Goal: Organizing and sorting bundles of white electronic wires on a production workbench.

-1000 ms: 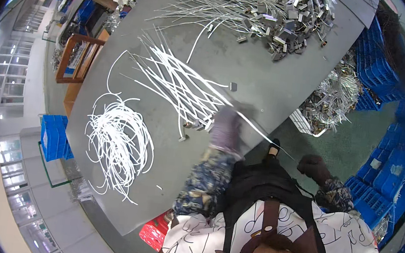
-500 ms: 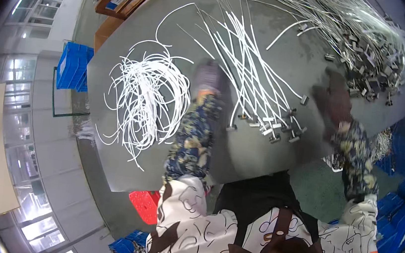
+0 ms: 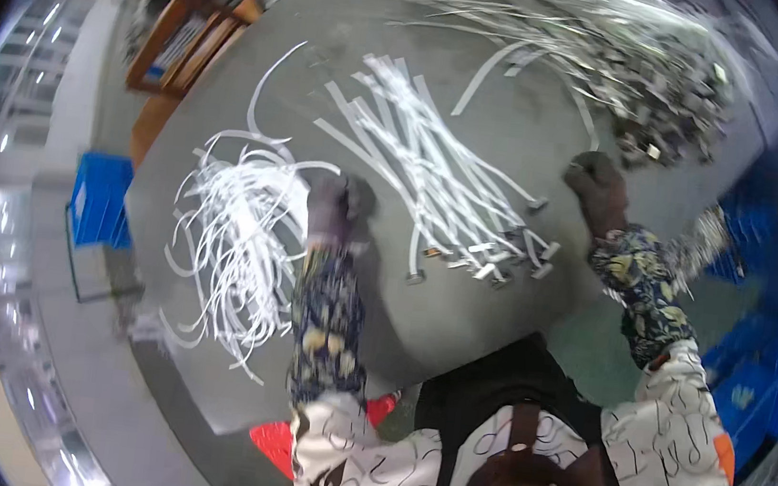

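Observation:
My left hand, in a dark glove, is at the right edge of a tangled heap of white tubes. Its fingers are curled at the end of one tube, though blur softens the grip. In the middle of the table a loose bundle of white-sleeved wires lies fanned, small metal connectors at its near end. To the right of it, my gloved right hand is closed, and a thin wire curves down from the far pile to its fingertips.
A large pile of connectors with long wires covers the far right of the grey table. A wooden rack stands past the far left edge. Blue crates are left of the table, and more blue bins are at right.
The whole view has shifted, the table now lying lower and more to the left. My left hand has come to the tube heap's edge; my right hand has moved nearer and closed at a wire.

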`<act>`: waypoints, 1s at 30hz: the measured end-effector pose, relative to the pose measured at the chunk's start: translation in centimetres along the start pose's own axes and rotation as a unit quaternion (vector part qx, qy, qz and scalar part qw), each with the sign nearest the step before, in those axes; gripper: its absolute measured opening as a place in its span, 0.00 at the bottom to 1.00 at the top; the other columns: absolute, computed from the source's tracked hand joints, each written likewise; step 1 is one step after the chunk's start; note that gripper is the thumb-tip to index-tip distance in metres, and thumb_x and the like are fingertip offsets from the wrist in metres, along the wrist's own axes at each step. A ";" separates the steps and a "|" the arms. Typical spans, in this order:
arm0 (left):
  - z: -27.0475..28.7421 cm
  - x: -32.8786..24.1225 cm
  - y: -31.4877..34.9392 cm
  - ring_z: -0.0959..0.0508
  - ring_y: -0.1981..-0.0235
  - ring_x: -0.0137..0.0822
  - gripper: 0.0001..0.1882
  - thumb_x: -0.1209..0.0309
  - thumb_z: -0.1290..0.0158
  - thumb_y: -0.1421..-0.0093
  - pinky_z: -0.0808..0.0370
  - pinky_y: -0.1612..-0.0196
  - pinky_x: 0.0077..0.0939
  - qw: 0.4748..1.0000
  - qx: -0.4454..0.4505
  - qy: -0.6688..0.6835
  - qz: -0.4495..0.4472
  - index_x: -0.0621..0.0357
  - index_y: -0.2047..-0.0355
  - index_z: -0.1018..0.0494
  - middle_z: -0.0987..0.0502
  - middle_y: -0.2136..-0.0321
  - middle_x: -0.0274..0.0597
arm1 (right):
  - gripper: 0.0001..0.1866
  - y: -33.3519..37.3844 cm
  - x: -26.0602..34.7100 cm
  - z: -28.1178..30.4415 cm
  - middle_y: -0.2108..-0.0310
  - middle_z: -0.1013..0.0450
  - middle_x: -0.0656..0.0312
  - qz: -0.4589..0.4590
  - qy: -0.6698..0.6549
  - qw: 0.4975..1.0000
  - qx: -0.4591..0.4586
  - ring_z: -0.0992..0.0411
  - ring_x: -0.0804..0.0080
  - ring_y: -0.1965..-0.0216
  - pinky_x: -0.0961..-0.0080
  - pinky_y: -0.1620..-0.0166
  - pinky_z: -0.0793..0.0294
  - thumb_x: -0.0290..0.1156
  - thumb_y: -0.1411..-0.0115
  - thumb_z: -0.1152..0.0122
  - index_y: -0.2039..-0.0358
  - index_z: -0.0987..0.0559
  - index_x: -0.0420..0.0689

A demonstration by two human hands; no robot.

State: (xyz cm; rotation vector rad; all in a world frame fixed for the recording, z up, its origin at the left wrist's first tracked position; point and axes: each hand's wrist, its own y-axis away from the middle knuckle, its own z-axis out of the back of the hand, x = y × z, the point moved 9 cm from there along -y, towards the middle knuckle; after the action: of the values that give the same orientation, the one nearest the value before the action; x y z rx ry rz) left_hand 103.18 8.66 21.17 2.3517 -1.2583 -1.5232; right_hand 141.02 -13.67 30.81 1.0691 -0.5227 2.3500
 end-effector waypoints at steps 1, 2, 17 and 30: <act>-4.0 -1.3 3.6 0.37 0.85 0.22 0.17 0.72 0.58 0.42 0.40 0.83 0.15 0.999 -0.027 -0.019 -0.034 0.63 0.53 0.30 0.33 0.79 0.31 | 0.13 0.4 -0.5 -0.3 0.76 0.28 0.60 -0.008 -0.101 0.995 0.001 0.30 0.69 0.76 0.69 0.70 0.30 0.33 0.46 0.40 0.61 0.25 0.42; -7.6 -0.4 5.0 0.37 0.85 0.22 0.17 0.72 0.58 0.42 0.40 0.83 0.15 0.999 -0.015 -0.018 -0.032 0.63 0.53 0.30 0.33 0.79 0.31 | 0.12 0.9 -1.6 -1.1 0.75 0.28 0.63 -0.142 -0.237 0.961 0.022 0.31 0.73 0.75 0.74 0.70 0.30 0.33 0.45 0.40 0.62 0.25 0.41; -27.9 11.6 -1.3 0.29 0.79 0.35 0.05 0.71 0.48 0.45 0.32 0.80 0.24 0.950 0.060 0.299 0.066 0.58 0.70 0.33 0.28 0.74 0.41 | 0.11 13.4 7.0 7.1 0.74 0.29 0.58 0.253 -0.168 0.915 0.266 0.30 0.67 0.73 0.71 0.70 0.30 0.33 0.43 0.40 0.64 0.24 0.40; -22.9 -3.9 -0.6 0.24 0.58 0.58 0.12 0.69 0.49 0.42 0.23 0.56 0.58 0.965 -0.142 0.056 -0.215 0.65 0.63 0.33 0.29 0.57 0.66 | 0.09 29.9 -14.2 13.8 0.84 0.37 0.70 -0.451 -0.164 0.863 0.157 0.39 0.82 0.84 0.80 0.82 0.42 0.34 0.44 0.43 0.77 0.30 0.47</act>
State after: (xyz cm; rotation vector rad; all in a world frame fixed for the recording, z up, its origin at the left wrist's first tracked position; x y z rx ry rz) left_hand 120.89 3.51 35.33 2.5704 -0.4794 -1.5168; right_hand 139.63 -48.90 24.33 1.4587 0.2531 1.4384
